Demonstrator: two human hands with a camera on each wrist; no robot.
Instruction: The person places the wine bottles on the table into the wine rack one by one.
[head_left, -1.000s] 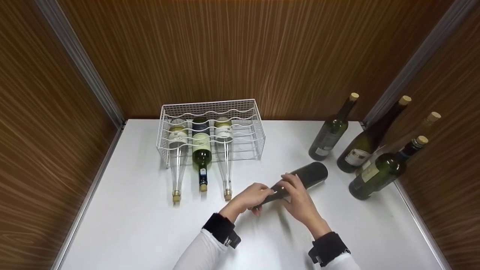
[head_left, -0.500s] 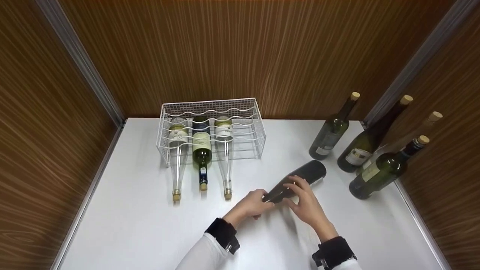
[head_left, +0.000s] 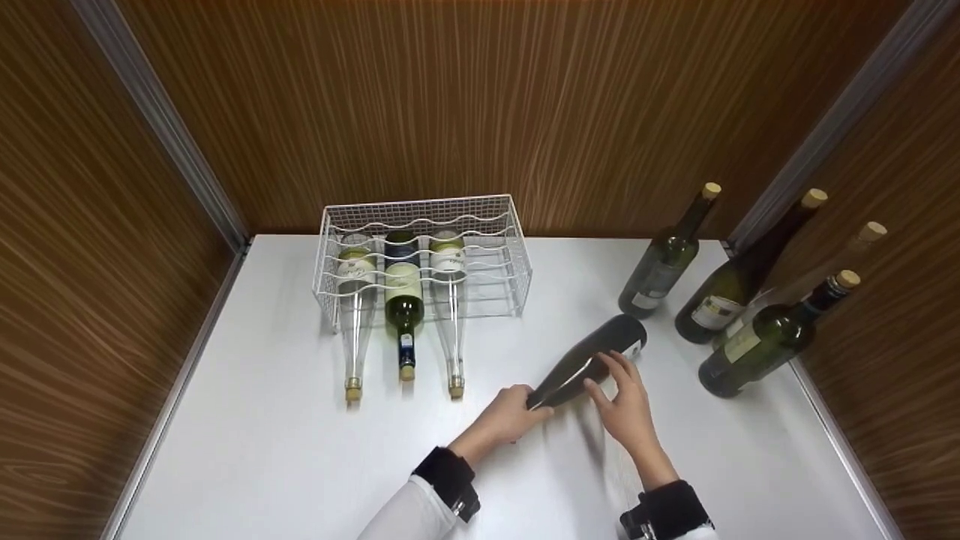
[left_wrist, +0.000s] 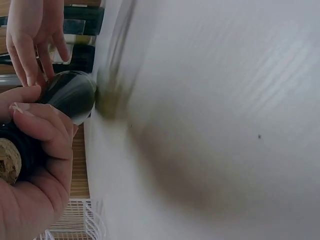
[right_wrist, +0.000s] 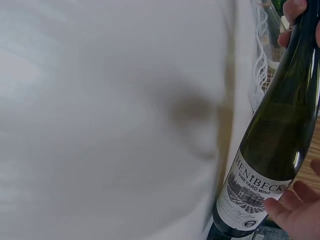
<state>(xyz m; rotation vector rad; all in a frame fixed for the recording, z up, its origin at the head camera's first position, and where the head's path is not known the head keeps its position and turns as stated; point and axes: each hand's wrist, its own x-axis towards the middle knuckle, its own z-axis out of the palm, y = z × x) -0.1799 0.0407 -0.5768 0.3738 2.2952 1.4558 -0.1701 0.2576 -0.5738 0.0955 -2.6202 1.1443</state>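
Observation:
A dark green wine bottle (head_left: 581,364) is held slanted over the white table, its base toward the back right. My left hand (head_left: 510,415) grips it by the neck; the cork (left_wrist: 9,160) shows beside the curled fingers in the left wrist view. My right hand (head_left: 628,411) is at the bottle's lower body, thumb and fingers spread apart. In the right wrist view the thumb lies at the edge of the white label (right_wrist: 247,192), which reads "Henibeck Vineyard Wine".
A white wire rack (head_left: 517,259) at the back holds three corked bottles lying neck forward, including a green one (head_left: 405,307). Several corked bottles stand upright at the right, the nearest being a green bottle (head_left: 757,349). Wood-patterned panels (head_left: 480,97) enclose the table.
The bottle has turned about its length, bringing part of its label into view, and its base has shifted slightly leftward and back. My right hand has moved right, its fingers opening wider. The left keeps its grip.

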